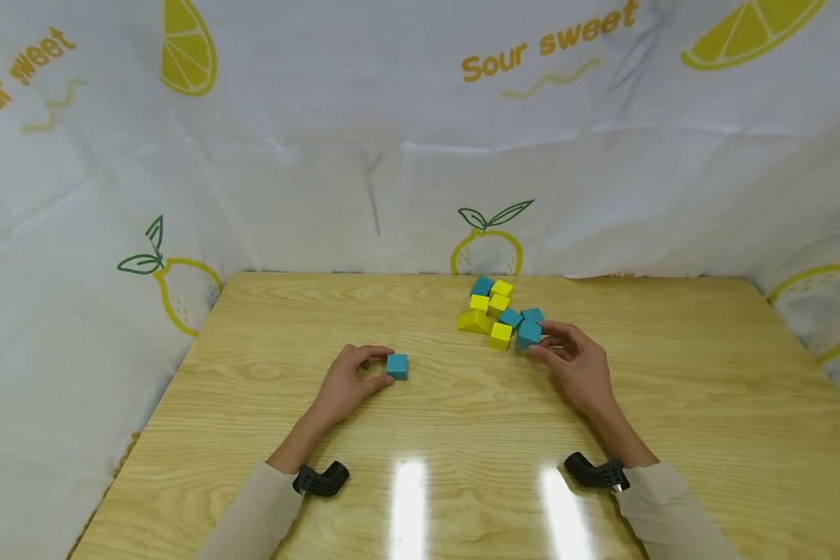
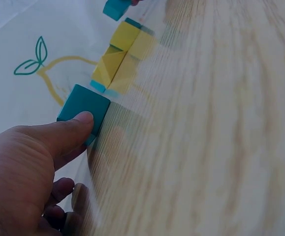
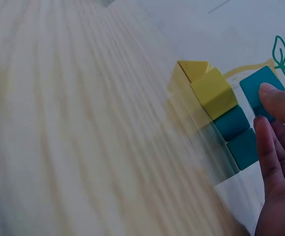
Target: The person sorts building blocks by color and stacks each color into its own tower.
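In the head view my left hand [image 1: 348,383] pinches a blue cube [image 1: 397,366] between thumb and fingers, with the cube at the tabletop left of the other blocks. The left wrist view shows the thumb lying against that same blue cube [image 2: 85,105]. My right hand [image 1: 579,367] pinches another blue cube [image 1: 528,334] by its right side. In the right wrist view this blue cube [image 3: 260,88] is raised above the tabletop, close over two blue blocks. Beside it stands a group of blocks, among them a yellow cube [image 1: 500,335] and a yellow triangular block [image 1: 474,320].
The wooden table [image 1: 266,311] reaches back to a white cloth [image 1: 308,155] printed with lemons, which also hangs at both sides. More yellow and blue blocks, including a blue one [image 1: 482,286], sit near the back edge. Black bands [image 1: 322,478] are on both wrists.
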Demonstrator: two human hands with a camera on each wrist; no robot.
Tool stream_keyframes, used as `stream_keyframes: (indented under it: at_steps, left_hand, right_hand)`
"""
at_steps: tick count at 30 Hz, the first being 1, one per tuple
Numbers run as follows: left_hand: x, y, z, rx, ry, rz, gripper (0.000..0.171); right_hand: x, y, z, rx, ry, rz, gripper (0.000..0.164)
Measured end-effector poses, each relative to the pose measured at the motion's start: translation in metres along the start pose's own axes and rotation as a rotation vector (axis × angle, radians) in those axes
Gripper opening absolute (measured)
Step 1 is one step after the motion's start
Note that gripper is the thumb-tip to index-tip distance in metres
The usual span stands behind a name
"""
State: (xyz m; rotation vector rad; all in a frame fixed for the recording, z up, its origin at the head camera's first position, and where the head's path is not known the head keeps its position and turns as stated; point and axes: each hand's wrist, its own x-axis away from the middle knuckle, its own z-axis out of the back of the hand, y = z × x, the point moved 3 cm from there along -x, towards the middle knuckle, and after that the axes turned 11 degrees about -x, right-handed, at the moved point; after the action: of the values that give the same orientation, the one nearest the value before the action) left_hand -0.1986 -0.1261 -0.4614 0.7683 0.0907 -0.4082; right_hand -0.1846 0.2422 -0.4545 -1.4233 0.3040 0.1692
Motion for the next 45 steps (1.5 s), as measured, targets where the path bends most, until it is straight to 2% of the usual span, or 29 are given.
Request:
stream_keyframes:
  at_steps: [3, 7, 14, 18, 23, 26, 31, 38, 45]
  left_hand:
    - [0.0, 0.002, 0.0, -0.002, 0.001, -0.003, 0.041]
    - [-0.001, 0.002, 0.001, -0.006, 0.006, -0.007, 0.04]
    - [0.001, 0.0, 0.001, -0.007, 0.011, 0.003, 0.04]
    - [0.002, 0.0, 0.0, -0.014, 0.014, -0.003, 0.041]
    - [0.003, 0.001, -0.001, -0.026, 0.01, 0.002, 0.04]
    - [0.003, 0.001, -0.002, -0.03, 0.012, -0.001, 0.04]
    - [0.004, 0.001, -0.002, -0.016, 0.011, -0.003, 0.04]
    - [0.004, 0.0, -0.003, 0.015, 0.003, 0.0, 0.041]
    - [0.002, 0.002, -0.003, 0.013, 0.007, -0.009, 0.041]
  right_hand:
    - [0.001, -0.002, -0.005, -0.06, 0.003, 0.026, 0.038]
    - [0.002, -0.012, -0.017, -0.127, -0.033, 0.052, 0.037]
    - [0.006, -0.04, -0.044, -0.16, -0.1, 0.059, 0.034]
    - [0.006, -0.04, -0.057, -0.183, -0.131, 0.064, 0.035]
    - [0.006, -0.022, -0.072, -0.211, -0.173, 0.062, 0.036]
    - [0.006, -0.015, -0.08, -0.222, -0.193, 0.059, 0.036]
    - [0.008, -0.015, -0.092, -0.222, -0.213, 0.05, 0.036]
    - [0.011, -0.048, -0.106, -0.194, -0.256, 0.065, 0.035]
    - [0.012, -0.054, -0.117, -0.185, -0.28, 0.074, 0.034]
